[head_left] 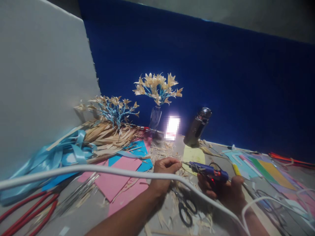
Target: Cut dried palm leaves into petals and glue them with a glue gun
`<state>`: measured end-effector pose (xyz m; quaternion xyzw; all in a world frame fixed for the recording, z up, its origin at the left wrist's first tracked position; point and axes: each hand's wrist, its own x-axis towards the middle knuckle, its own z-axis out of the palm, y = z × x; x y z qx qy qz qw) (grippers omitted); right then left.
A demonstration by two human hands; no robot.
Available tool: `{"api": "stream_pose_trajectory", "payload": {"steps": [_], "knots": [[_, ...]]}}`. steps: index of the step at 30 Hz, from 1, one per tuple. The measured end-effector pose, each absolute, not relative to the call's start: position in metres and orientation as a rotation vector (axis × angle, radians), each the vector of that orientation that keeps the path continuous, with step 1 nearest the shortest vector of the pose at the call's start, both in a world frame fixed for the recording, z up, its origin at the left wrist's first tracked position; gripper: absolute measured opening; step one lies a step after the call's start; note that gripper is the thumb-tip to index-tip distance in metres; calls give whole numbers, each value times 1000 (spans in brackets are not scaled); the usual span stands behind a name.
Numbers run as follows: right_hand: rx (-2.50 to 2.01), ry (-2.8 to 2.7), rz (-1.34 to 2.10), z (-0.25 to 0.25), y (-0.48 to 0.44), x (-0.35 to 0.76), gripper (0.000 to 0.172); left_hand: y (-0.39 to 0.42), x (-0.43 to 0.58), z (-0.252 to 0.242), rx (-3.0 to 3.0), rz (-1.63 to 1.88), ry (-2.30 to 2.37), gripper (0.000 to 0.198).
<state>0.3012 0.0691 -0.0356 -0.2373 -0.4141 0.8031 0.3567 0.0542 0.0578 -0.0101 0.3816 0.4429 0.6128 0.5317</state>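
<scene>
My right hand [230, 193] is wrapped round a blue glue gun [209, 171] with a small red light. The gun's nozzle points left, close to the fingertips of my left hand [165, 167]. Thumb and fingers of that hand are pinched together; whatever they hold is too small to make out. Black-handled scissors [185, 214] lie on the table below, between my forearms, among scraps of dry husk. Under the glue gun's tip is a pale yellow paper [194, 159].
A white cable [103, 169] crosses in front of both forearms. Husk flowers [158, 86] stand in a clear bottle [155, 118], beside a bright light [173, 126] and a flask [198, 127]. Blue ribbon [71, 152], pink paper [118, 175] and red-handled cutters [31, 209] lie left.
</scene>
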Motion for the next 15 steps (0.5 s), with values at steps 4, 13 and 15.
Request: {"api": "stream_pose_trajectory", "payload": {"steps": [4, 13, 15], "knots": [[-654, -1037, 2092, -34, 67, 304, 95, 58, 54, -9, 918, 1462, 1055, 14], [-683, -961, 2112, -26, 63, 301, 101, 57, 55, -8, 899, 1471, 1054, 18], [-690, -959, 2118, -25, 62, 302, 100, 58, 55, -9, 897, 1473, 1052, 18]]}}
